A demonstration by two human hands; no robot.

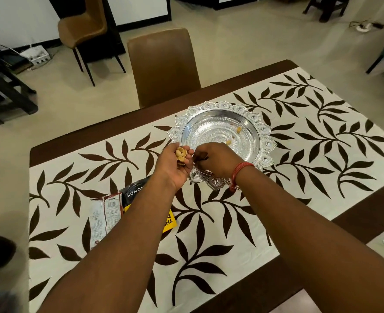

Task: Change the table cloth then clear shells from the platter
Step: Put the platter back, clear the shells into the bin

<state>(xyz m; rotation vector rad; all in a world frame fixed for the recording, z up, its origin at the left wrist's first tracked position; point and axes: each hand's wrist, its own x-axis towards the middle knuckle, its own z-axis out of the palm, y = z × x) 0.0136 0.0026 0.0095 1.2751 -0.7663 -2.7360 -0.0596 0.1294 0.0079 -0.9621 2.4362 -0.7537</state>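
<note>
So the bench (243, 74) runs corner to corner across the frame, with the cream table cloth (322, 154) with brown leaves spread over it. The silver platter (265, 145) sits on the cloth just above center, and it's down to a couple of shells (239, 130) on its right side. Snack packets (109, 213) lie lower left of it. My left hand (175, 163), at the platter's left rim, is cupped around a small pile of shells (181, 154). My right hand (216, 160) is curled over the near rim, fingertips pinched together by that pile; can't tell what they've got.
</note>
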